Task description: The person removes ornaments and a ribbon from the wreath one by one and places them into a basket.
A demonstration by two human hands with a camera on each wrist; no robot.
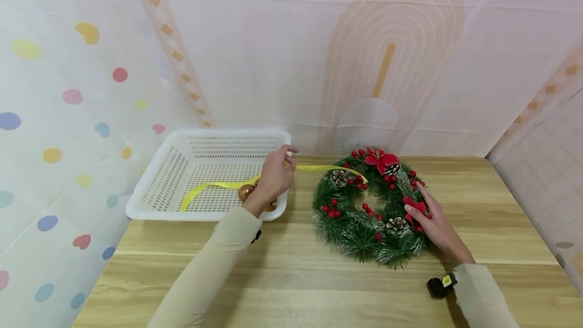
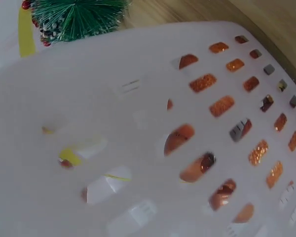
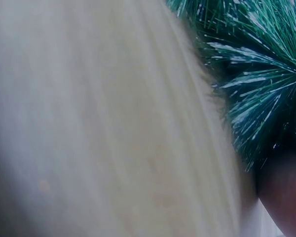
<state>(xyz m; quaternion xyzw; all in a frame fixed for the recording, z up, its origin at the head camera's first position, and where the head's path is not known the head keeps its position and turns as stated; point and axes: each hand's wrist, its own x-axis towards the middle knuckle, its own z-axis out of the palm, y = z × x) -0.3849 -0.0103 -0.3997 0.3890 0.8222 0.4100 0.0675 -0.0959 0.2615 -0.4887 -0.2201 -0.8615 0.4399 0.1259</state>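
My left hand (image 1: 276, 172) is over the right rim of a white plastic basket (image 1: 150, 196). A yellow ribbon (image 1: 314, 168) runs out of the basket, passes through the bent fingers of this hand, and ends on a green wreath (image 1: 360, 247). The wreath lies flat, trimmed with red berries, pinecones and red poinsettias (image 1: 380, 160). My right hand (image 1: 434, 224) rests on the wreath's right side, fingers straight, thumb by a red flower. Shiny copper-orange balls (image 1: 246, 192) sit in the basket below my left wrist; the left wrist view shows them through the basket holes (image 2: 222, 106).
Everything stands on a wood-grain table (image 1: 309, 282). A patterned cloth wall (image 1: 255, 59) rises right behind the basket and wreath, with a dotted one (image 1: 59, 166) at the left. A black wrist device (image 1: 439, 287) hangs at my right cuff.
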